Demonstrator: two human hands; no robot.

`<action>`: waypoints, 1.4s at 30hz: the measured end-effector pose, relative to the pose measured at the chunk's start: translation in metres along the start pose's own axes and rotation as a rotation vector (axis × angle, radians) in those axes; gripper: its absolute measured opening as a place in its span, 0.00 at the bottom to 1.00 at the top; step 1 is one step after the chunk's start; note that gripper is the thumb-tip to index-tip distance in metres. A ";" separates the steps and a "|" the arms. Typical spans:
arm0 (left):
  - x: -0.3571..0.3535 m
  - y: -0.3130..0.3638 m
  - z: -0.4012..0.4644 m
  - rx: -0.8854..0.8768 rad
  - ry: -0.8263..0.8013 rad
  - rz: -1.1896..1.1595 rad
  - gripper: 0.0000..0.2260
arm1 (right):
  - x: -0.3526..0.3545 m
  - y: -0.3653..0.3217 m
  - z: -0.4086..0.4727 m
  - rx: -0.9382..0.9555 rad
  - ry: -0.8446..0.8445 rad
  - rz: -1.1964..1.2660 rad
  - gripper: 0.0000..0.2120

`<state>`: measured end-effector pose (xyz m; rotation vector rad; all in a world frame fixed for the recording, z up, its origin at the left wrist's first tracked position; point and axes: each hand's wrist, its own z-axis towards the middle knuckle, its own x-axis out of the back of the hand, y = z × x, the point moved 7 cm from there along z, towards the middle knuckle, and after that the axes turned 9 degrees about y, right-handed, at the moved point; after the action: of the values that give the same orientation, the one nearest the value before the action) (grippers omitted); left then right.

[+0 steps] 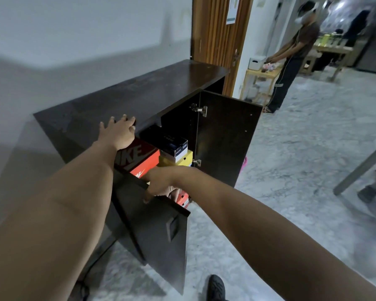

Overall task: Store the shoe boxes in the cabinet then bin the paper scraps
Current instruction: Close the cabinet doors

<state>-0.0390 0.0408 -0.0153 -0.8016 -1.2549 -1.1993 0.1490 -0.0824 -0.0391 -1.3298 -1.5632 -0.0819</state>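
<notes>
A dark brown cabinet (139, 92) stands against the wall with both doors swung open. Inside sit a red-orange shoe box (143, 159), a black and white shoe box (172, 144) stacked on a yellow box (186, 159), and another orange box (182, 198) lower down. My left hand (117, 131) rests flat on the cabinet's top front edge, fingers spread. My right hand (161, 183) grips the top edge of the near door (156, 231), fingers curled over it.
The far door (226, 135) stands open to the right. A person stands at a small wooden table (258, 74) in the background. A grey table leg (360, 170) crosses the right side. My shoe (215, 287) is on the marbled floor.
</notes>
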 end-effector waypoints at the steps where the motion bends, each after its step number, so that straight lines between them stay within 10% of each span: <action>1: -0.001 -0.001 0.001 0.007 -0.005 0.006 0.23 | 0.006 0.004 0.001 -0.013 0.006 -0.041 0.21; 8: 0.001 0.001 -0.002 -0.023 0.017 -0.019 0.23 | 0.071 0.045 0.014 0.011 0.404 -0.434 0.18; 11: 0.005 0.004 -0.005 0.001 0.010 0.003 0.23 | 0.095 0.075 0.014 -0.111 0.627 -0.342 0.26; 15: 0.007 0.007 -0.008 -0.004 0.002 0.001 0.23 | 0.102 0.109 0.014 -0.299 0.929 -0.069 0.61; 22: 0.005 0.005 -0.008 0.013 -0.013 -0.011 0.23 | 0.087 0.132 0.033 -0.389 1.153 0.375 0.54; 27: 0.003 0.003 -0.005 0.003 -0.024 -0.008 0.24 | 0.052 0.141 0.070 -0.407 1.113 0.762 0.46; 42: -0.007 0.009 0.007 0.067 -0.060 0.066 0.27 | 0.087 0.102 0.182 -0.141 0.819 0.626 0.43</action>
<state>-0.0315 0.0510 -0.0192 -0.8289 -1.3006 -1.0818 0.1238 0.1289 -0.1151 -1.5665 -0.4376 -0.3045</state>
